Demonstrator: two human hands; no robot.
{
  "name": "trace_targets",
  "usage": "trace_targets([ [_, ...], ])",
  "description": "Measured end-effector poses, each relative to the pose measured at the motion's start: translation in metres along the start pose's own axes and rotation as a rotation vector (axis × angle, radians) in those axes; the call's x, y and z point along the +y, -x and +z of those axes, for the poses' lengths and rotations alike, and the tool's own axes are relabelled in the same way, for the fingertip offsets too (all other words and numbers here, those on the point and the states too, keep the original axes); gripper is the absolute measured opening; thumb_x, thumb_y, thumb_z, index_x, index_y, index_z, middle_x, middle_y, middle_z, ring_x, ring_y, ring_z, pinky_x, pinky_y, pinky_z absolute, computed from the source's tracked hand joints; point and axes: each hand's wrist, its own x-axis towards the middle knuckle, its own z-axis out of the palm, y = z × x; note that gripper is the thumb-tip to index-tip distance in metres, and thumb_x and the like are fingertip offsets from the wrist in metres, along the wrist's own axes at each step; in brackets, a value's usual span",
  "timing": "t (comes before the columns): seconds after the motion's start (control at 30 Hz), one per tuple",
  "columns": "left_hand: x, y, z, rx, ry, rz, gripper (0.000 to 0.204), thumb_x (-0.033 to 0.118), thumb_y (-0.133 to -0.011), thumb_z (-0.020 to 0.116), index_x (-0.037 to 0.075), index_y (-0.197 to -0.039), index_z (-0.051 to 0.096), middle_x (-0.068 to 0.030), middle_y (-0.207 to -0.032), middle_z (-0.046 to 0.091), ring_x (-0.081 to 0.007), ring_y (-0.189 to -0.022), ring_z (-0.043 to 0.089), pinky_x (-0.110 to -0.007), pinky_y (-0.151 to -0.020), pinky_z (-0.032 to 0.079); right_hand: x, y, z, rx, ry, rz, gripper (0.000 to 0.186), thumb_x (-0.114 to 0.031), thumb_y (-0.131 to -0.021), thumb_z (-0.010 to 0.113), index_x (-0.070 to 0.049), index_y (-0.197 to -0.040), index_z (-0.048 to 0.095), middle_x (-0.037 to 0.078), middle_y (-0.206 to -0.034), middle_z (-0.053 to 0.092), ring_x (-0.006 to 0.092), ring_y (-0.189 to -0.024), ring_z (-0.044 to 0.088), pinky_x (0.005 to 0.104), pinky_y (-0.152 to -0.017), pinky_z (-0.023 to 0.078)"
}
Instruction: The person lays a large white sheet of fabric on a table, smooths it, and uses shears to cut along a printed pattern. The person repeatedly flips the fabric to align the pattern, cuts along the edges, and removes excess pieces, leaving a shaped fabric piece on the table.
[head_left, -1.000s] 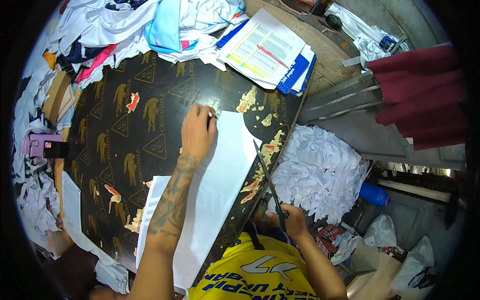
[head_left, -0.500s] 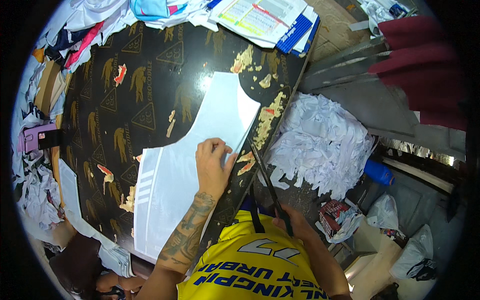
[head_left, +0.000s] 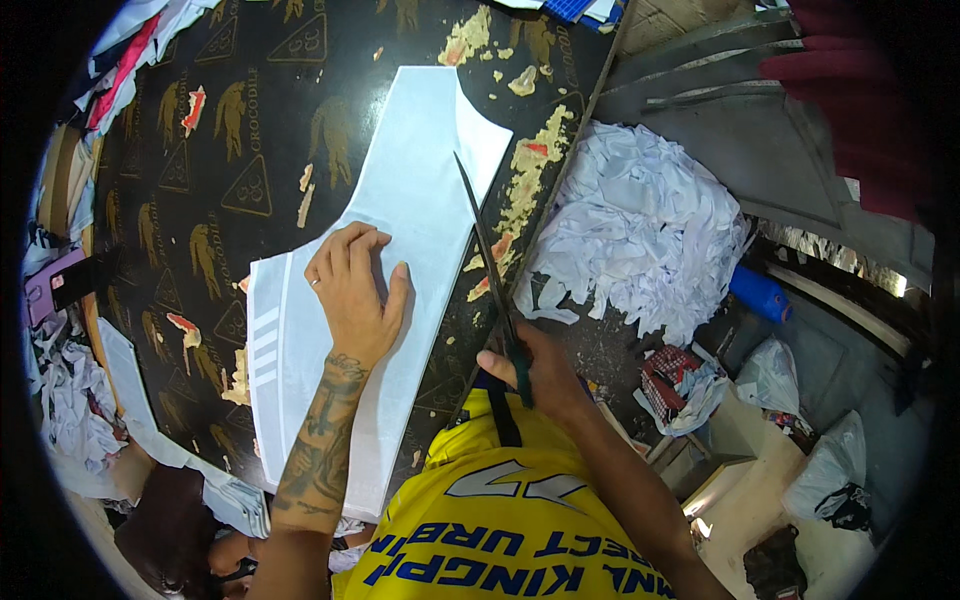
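A pale white cut cloth piece (head_left: 410,170) with stripes near its left edge lies flat on the dark, worn tabletop (head_left: 270,130). My left hand (head_left: 358,290) rests on the middle of the cloth, palm down and fingers apart, with a ring on one finger. In my right hand (head_left: 545,370), by the table's near right edge, are large dark scissors (head_left: 482,230) with dark green handles. Their long blade points away from me, over the cloth's right edge, and the tip lies above its upper part. Whether the blade touches the cloth, I cannot tell.
A big heap of white cloth scraps (head_left: 650,230) lies on the floor right of the table. Beyond it are a blue container (head_left: 760,293) and plastic bags (head_left: 830,470). More scraps (head_left: 75,400) and a purple object (head_left: 45,290) sit along the left edge.
My right hand has brought the scissors up from beside my lap to over the cloth's right edge. My left hand has shifted left on the cloth, its fingers spreading. The view has tilted nearer.
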Motion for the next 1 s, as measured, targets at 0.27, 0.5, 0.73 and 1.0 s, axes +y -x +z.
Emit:
trace_targets([
  [0.27,-0.010,0.007,0.010,0.018,-0.037,0.039,0.046,0.038,-0.094,0.070,0.007,-0.129,0.065,-0.0121,-0.139,0.059,-0.0331,-0.134,0.050,-0.051,-0.113,0.027,-0.005,-0.005,0.000,-0.025,-0.026,0.038,0.059,-0.057,-0.090,0.089,-0.001,-0.103,0.075,0.008,-0.088,0.073,0.0179,-0.084,0.068,0.0366,-0.081,0.054],
  [0.5,-0.011,0.006,0.008,-0.006,-0.063,0.039,0.051,0.046,-0.101,0.062,0.004,-0.130,0.065,-0.0156,-0.139,0.060,-0.0359,-0.135,0.049,-0.053,-0.116,0.027,-0.018,-0.003,-0.001,-0.036,0.028,0.052,0.050,-0.052,-0.093,0.088,-0.005,-0.086,0.070,-0.002,-0.070,0.057,0.0093,-0.071,0.054,0.0314,-0.067,0.046],
  [0.73,-0.012,0.004,0.009,0.004,-0.054,0.055,0.049,0.040,-0.093,0.068,0.006,-0.128,0.065,-0.0134,-0.138,0.059,-0.0344,-0.133,0.049,-0.053,-0.112,0.028,-0.031,-0.011,0.013,-0.008,0.009,0.067,0.064,-0.064,-0.087,0.087,-0.002,-0.094,0.076,0.007,-0.076,0.068,0.0182,-0.073,0.065,0.0359,-0.072,0.053],
  [1.0,-0.010,0.004,0.006,-0.030,-0.038,0.025,0.051,0.044,-0.099,0.062,0.003,-0.129,0.065,-0.0174,-0.138,0.060,-0.0382,-0.135,0.049,-0.053,-0.114,0.029,-0.050,-0.029,0.019,0.029,0.011,0.073,0.073,-0.071,-0.084,0.085,0.000,-0.088,0.073,0.014,-0.073,0.069,0.0269,-0.068,0.068,0.0417,-0.069,0.054],
])
